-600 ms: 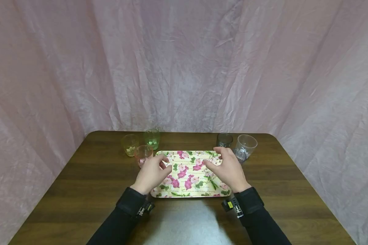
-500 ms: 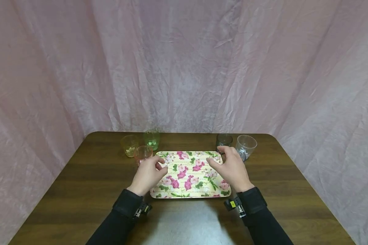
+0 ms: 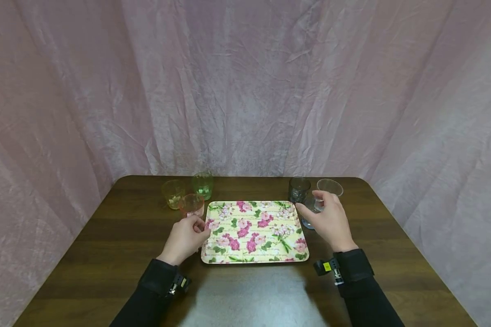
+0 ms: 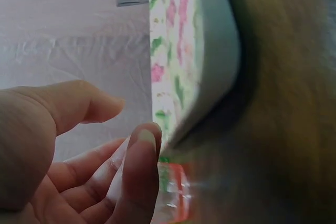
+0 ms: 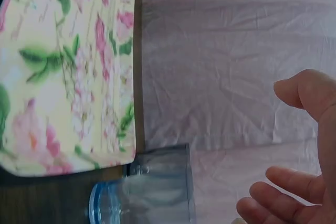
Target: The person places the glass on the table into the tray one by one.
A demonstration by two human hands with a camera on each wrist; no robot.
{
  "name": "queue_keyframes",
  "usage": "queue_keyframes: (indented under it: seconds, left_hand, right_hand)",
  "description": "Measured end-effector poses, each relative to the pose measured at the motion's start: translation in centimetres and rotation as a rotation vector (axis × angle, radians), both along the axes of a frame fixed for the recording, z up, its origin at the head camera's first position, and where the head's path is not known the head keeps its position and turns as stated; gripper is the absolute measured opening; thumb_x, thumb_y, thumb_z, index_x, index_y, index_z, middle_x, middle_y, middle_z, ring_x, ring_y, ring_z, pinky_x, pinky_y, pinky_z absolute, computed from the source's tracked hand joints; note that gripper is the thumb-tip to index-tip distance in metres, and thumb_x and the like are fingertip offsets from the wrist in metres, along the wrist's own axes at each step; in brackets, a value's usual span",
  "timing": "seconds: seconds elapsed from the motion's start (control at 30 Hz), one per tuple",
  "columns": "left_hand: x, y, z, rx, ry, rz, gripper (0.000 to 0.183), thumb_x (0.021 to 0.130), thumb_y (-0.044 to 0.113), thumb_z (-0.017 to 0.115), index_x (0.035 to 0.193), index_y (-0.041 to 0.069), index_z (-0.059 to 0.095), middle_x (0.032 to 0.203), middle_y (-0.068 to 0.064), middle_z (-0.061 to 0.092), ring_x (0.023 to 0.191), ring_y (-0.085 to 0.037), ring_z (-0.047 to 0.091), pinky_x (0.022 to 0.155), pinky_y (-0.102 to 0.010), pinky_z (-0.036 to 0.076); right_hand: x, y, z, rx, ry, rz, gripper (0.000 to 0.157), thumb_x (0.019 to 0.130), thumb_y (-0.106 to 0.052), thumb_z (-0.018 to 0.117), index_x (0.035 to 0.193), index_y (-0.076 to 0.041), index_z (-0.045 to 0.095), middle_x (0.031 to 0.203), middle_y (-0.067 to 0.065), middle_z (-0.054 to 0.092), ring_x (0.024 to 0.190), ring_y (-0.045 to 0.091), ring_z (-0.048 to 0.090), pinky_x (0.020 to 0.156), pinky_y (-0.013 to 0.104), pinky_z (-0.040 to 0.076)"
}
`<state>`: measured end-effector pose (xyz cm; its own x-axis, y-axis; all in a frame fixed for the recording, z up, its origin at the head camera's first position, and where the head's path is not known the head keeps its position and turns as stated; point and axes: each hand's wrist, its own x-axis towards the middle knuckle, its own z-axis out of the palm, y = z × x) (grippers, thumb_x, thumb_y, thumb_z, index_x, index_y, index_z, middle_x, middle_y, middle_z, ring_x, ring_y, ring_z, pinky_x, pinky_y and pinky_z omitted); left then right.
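Note:
A flower-patterned tray [image 3: 253, 231] lies flat in the middle of the table. My left hand [image 3: 184, 240] is beside its left edge, fingers loosely bent and holding nothing; in the left wrist view a gap shows between thumb and fingertips. A reddish glass [image 3: 192, 205] stands just beyond that hand. At the tray's right side hovers my right hand [image 3: 330, 223], thumb and fingers spread apart around nothing. Nearest to it is a blue-tinted glass [image 3: 308, 223], partly hidden behind the hand; its blue base [image 5: 100, 205] shows in the right wrist view.
Yellow [image 3: 173, 193] and green [image 3: 203, 185] glasses stand at the back left. At the back right are a dark grey glass [image 3: 298, 190] and a clear glass [image 3: 332, 185], the latter partly covered by my right hand. A pink curtain [image 3: 245, 91] hangs behind the table.
My hands have moved apart from above the tray, the left one left and toward me, the right one to the right. The tray and glasses stay in place.

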<state>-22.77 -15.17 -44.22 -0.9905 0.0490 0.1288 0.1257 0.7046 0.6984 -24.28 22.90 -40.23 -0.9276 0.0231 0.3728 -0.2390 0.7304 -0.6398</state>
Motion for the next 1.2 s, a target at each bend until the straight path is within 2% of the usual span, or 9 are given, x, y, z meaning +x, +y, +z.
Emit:
queue_keyframes:
  seconds: [0.17, 0.27, 0.4, 0.6, 0.9, 1.03, 1.2]
  left_hand:
    - [0.3, -0.6, -0.8, 0.065, -0.073, 0.018, 0.019, 0.089, 0.017, 0.074, 0.097, 0.002, 0.066, 0.068, -0.003, 0.063, 0.050, -0.014, 0.060, 0.044, -0.030, 0.052]
    - [0.4, -0.8, -1.3, 0.138, -0.140, 0.024, 0.019, 0.090, 0.015, 0.074, 0.099, 0.002, 0.064, 0.069, -0.006, 0.063, 0.050, -0.018, 0.062, 0.044, -0.032, 0.055]
    - [0.4, -1.0, -1.9, 0.215, -0.224, 0.024, 0.019, 0.090, 0.013, 0.074, 0.101, 0.001, 0.063, 0.070, -0.009, 0.064, 0.051, -0.020, 0.062, 0.044, -0.034, 0.057]
    - [0.4, -1.2, -2.5, 0.270, -0.304, -0.006, 0.020, 0.090, 0.012, 0.075, 0.103, 0.000, 0.064, 0.070, -0.010, 0.064, 0.051, -0.022, 0.062, 0.045, -0.033, 0.057]
    - [0.4, -1.2, -2.6, 0.331, -0.359, -0.017, 0.024, 0.087, 0.006, 0.075, 0.104, -0.004, 0.061, 0.069, -0.012, 0.064, 0.050, -0.022, 0.062, 0.044, -0.032, 0.058]
    - [0.4, -1.2, -2.8, 0.335, -0.358, -0.008, 0.024, 0.087, 0.006, 0.075, 0.104, -0.004, 0.061, 0.068, -0.011, 0.063, 0.049, -0.021, 0.062, 0.043, -0.031, 0.057]
    - [0.4, -1.3, -3.0, 0.363, -0.345, -0.029, 0.025, 0.088, 0.004, 0.074, 0.106, -0.006, 0.060, 0.068, -0.012, 0.063, 0.049, -0.021, 0.062, 0.043, -0.031, 0.057]
  right_hand:
    - [-0.1, 1.4, -0.6, -0.026, -0.017, -0.054, 0.078, 0.088, -0.056, 0.069, 0.139, -0.001, 0.047, 0.126, 0.020, 0.046, 0.109, 0.034, 0.046, 0.084, 0.052, 0.046]
    - [-0.1, 2.1, -0.9, -0.026, -0.022, -0.089, 0.080, 0.088, -0.056, 0.069, 0.140, 0.001, 0.046, 0.124, 0.022, 0.046, 0.107, 0.035, 0.046, 0.083, 0.051, 0.045]
    - [0.1, 2.7, -1.7, -0.036, -0.058, -0.115, 0.086, 0.087, -0.058, 0.070, 0.141, 0.003, 0.043, 0.126, 0.025, 0.044, 0.113, 0.038, 0.045, 0.087, 0.055, 0.046]
    - [-0.1, 3.3, -3.1, -0.044, -0.105, -0.141, 0.094, 0.085, -0.062, 0.069, 0.143, 0.004, 0.037, 0.131, 0.026, 0.041, 0.120, 0.038, 0.043, 0.094, 0.058, 0.044]
    - [-1.1, 3.5, -5.1, -0.132, -0.194, -0.167, 0.103, 0.082, -0.063, 0.071, 0.146, 0.006, 0.029, 0.133, 0.025, 0.039, 0.120, 0.036, 0.040, 0.097, 0.055, 0.043]
    - [-1.6, 3.2, -5.9, -0.171, -0.226, -0.164, 0.106, 0.081, -0.061, 0.073, 0.147, 0.007, 0.026, 0.134, 0.026, 0.036, 0.119, 0.035, 0.041, 0.097, 0.053, 0.045]
    - [-2.2, 2.9, -6.4, -0.183, -0.250, -0.158, 0.108, 0.081, -0.061, 0.074, 0.148, 0.008, 0.024, 0.132, 0.026, 0.035, 0.115, 0.035, 0.042, 0.094, 0.052, 0.047]
